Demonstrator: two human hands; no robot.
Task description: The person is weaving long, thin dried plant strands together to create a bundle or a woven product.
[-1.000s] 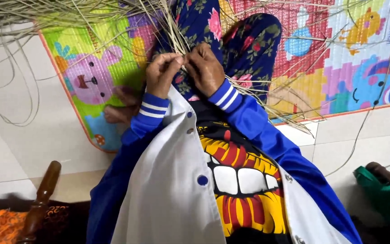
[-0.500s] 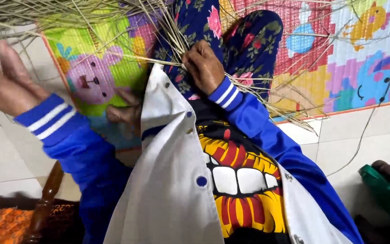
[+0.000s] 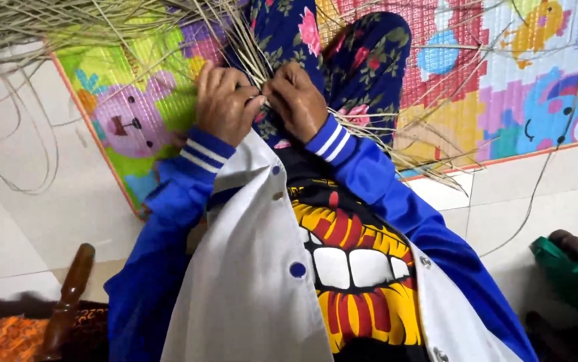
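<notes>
In the head view, the person is sitting on the floor, looking down at their own lap, and both hands are meeting over the knees. The left hand [image 3: 225, 104] is curling its fingers [image 3: 248, 107] closed around a bunch of pale dry straw strands [image 3: 255, 64], pinching them just where they are gathering. The right hand [image 3: 297, 100] is pressing against the left, thumb to thumb, and its fingers are likewise closing on the same strands, so the two hands are touching each other at the bundle.

From the hands the strands are fanning out: up and to the left they are spreading into a loose tangle [image 3: 68, 23] across the top of the picture, and to the right of the hands more of them are trailing down over the leg toward the tile floor [image 3: 47, 201]. Under the hands, the legs in dark blue flowered trousers [image 3: 362, 60] are lying on a bright children's play mat [image 3: 490, 80] with cartoon animals. Below the hands, the blue sleeves with white-striped cuffs [image 3: 332, 141] are running back into a white jacket with blue snap buttons [image 3: 255, 281], which is hanging open over a black shirt printed with a yellow and red toothy mouth. Far below and left of the hands, a brown wooden handle [image 3: 68, 295] is standing beside orange patterned cloth; far to the lower right, a green bag [image 3: 570, 275] is lying on the floor.
</notes>
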